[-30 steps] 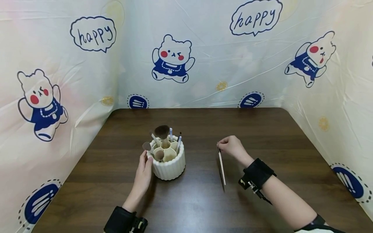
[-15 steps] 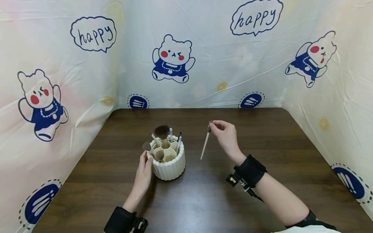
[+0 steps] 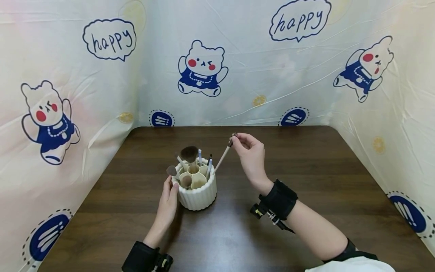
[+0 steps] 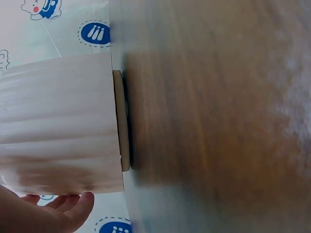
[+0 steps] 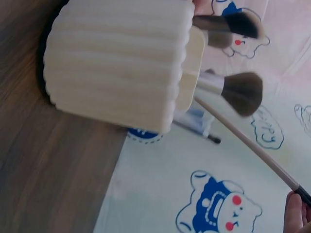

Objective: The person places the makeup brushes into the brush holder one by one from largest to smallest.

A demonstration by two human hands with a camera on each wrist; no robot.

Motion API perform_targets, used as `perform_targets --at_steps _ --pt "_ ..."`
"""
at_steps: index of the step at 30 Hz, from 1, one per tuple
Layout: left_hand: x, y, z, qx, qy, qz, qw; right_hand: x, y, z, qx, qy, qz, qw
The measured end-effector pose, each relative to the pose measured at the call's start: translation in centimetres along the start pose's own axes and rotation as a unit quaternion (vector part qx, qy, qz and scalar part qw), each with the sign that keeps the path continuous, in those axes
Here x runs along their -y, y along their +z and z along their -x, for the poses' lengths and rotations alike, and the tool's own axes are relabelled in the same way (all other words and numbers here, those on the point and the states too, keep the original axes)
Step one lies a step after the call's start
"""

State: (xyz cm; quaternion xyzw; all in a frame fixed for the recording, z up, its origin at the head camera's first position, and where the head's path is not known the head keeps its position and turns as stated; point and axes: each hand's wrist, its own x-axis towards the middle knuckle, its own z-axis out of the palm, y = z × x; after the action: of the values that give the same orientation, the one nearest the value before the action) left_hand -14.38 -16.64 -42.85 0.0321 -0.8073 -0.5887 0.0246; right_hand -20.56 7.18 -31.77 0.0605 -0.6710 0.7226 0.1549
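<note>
A white ribbed brush holder (image 3: 197, 196) stands upright on the table, with several makeup brushes in its compartments. My left hand (image 3: 166, 204) rests against its left side; in the left wrist view those fingers (image 4: 83, 208) touch the holder's wall. With thumb and fingertips, my right hand (image 3: 251, 155) pinches a slim makeup brush (image 3: 223, 155) near its dark upper end. Its pale handle slants down to the left, the lower end at the holder's right rim in the head view. Whether that end touches the rim or is inside I cannot tell.
A large fluffy brush (image 3: 189, 154) rises highest from the holder, with a rounder brush head (image 3: 171, 171) leaning out at the left. The dark wooden table (image 3: 299, 151) is bordered by a printed curtain (image 3: 244, 83) at the back and both sides.
My right hand has lifted the slim brush and carried it left and away from me toward the holder; the brush has swung from near vertical to slanting. Left hand and holder stay put.
</note>
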Motion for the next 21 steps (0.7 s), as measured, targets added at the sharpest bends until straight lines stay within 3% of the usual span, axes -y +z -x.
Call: perform_targets --at_steps 9,21 --pt "-0.1 0.0 0.1 0.000 -0.002 -0.005 1.0000 0.0 2.2 1.1 0.041 -0.012 -0.014 0.999" --pt "0.0 0.0 0.0 0.001 0.002 0.000 1.0000 -1.9 4.1 2.7 0.102 0.000 0.061 0.993"
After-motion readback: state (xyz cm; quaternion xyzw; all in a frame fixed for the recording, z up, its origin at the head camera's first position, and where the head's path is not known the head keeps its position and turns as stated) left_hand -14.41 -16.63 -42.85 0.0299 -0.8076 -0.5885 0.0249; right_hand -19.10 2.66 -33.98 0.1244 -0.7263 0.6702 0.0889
